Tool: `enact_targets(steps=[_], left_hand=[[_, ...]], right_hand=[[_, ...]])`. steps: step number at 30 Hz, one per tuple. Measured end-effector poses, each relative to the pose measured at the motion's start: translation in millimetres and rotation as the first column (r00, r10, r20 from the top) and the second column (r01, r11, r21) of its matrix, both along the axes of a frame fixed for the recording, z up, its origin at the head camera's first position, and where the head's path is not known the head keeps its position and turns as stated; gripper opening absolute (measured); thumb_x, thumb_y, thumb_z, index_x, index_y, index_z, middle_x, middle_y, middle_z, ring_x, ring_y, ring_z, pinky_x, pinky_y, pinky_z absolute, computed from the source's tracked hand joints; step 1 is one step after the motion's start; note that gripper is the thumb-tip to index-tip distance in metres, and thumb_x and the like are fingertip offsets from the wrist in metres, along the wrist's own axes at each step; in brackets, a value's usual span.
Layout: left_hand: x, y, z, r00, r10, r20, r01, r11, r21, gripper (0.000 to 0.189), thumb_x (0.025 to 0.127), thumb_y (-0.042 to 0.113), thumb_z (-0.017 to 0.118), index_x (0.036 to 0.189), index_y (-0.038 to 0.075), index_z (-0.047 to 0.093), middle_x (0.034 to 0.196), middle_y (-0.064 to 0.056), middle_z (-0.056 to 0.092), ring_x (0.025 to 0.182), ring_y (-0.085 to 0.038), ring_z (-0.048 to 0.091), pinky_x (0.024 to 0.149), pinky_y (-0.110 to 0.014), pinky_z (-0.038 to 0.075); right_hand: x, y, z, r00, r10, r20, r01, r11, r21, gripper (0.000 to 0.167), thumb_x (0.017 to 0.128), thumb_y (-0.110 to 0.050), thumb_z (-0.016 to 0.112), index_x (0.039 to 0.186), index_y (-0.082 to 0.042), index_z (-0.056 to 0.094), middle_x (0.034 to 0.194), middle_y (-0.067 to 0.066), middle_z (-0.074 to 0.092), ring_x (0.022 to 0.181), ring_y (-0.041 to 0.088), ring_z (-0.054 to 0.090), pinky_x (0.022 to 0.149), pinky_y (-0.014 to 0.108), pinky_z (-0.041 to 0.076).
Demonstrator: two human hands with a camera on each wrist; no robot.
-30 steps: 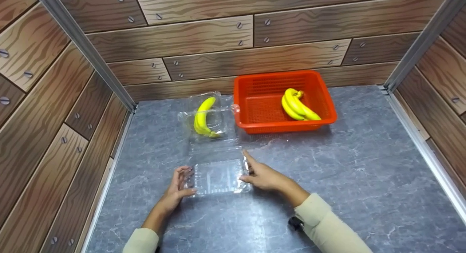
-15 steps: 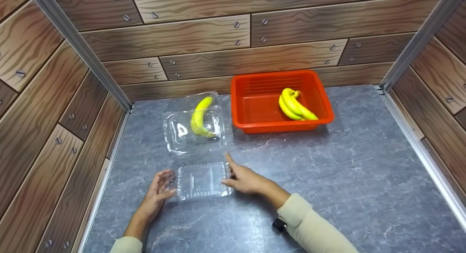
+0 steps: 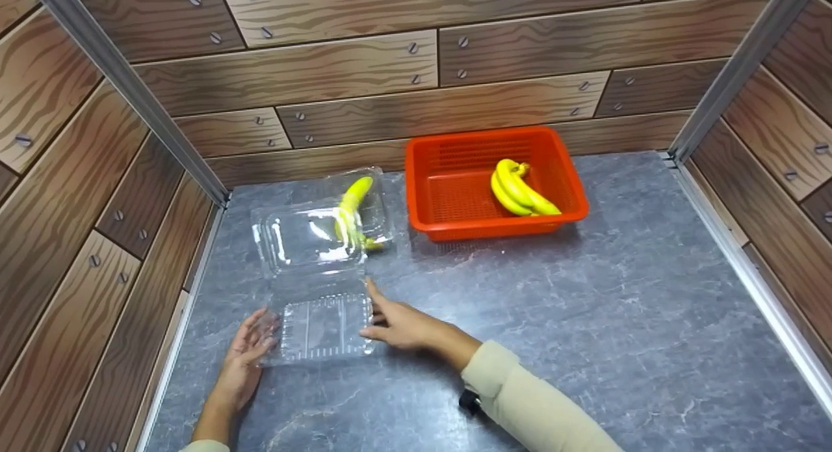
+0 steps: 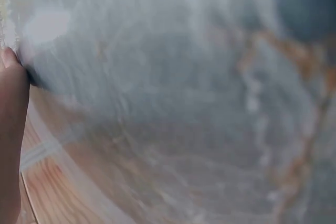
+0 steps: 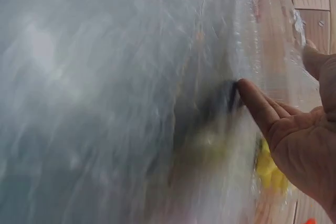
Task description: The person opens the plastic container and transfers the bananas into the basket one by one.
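Observation:
In the head view, an unfolded clear plastic clamshell container lies low over the grey table, its lid spread away from the person. My left hand holds the container's left side, and its fingers show through the plastic. On the opposite side, my right hand grips the wall with thumb and fingers spread along it. Behind the lid sits another clear container with a yellow banana in it, partly seen through the lid. Both wrist views are blurred and mostly show plastic and tabletop.
A red plastic basket stands at the back against the wood-patterned wall, holding a bunch of bananas. Grey tabletop stretches to the right. Metal rails edge the sides.
Both hands have moved left together with the clamshell. Its lid now overlaps the left part of the banana's container and stands away from the basket. The view has shifted slightly.

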State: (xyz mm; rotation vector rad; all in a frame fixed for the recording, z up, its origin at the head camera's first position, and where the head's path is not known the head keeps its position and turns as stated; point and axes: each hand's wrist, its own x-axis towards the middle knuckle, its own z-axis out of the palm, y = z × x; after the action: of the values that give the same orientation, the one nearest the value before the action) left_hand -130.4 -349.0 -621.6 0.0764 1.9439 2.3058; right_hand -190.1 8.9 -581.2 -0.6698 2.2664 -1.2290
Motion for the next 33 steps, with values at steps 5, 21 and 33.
enact_targets(steps=[5, 21, 33], left_hand=[[6.8, -15.4, -4.0, 1.0, 0.0, -0.03, 0.004, 0.994, 0.106, 0.057, 0.111, 0.002, 0.042, 0.165, 0.023, 0.038, 0.147, 0.019, 0.062, 0.139, 0.0, 0.058, 0.115, -0.019, 0.048], [8.4, -51.9, -8.6, 0.997, 0.064, -0.033, -0.054, 0.967, 0.25, 0.055, 0.115, 0.006, 0.029, 0.169, 0.017, 0.027, 0.146, 0.013, 0.065, 0.139, -0.003, 0.06, 0.117, -0.017, 0.044], [-7.7, -51.0, 4.8, 0.97, 0.2, 0.14, -0.22, 0.966, 0.137, 0.071, 0.117, 0.028, 0.032, 0.172, 0.015, -0.012, 0.138, 0.023, 0.059, 0.138, 0.005, 0.053, 0.14, -0.04, -0.002]], right_hand=[[0.5, -18.3, -5.1, 1.0, 0.019, -0.02, -0.019, 1.0, -0.016, 0.105, 0.103, -0.046, 0.068, 0.172, -0.021, -0.007, 0.164, 0.021, 0.048, 0.144, 0.025, 0.061, 0.128, 0.042, 0.042], [-10.1, -61.5, -5.9, 0.988, 0.154, -0.012, -0.154, 0.988, 0.013, 0.129, 0.092, -0.053, 0.081, 0.171, -0.025, -0.018, 0.172, 0.016, 0.037, 0.152, 0.019, 0.052, 0.131, 0.033, 0.036], [-17.8, -80.7, -4.5, 0.994, 0.106, 0.018, -0.107, 0.992, 0.069, 0.12, 0.096, -0.058, 0.073, 0.172, -0.023, -0.014, 0.172, 0.007, 0.038, 0.156, 0.02, 0.047, 0.135, 0.037, 0.029]])
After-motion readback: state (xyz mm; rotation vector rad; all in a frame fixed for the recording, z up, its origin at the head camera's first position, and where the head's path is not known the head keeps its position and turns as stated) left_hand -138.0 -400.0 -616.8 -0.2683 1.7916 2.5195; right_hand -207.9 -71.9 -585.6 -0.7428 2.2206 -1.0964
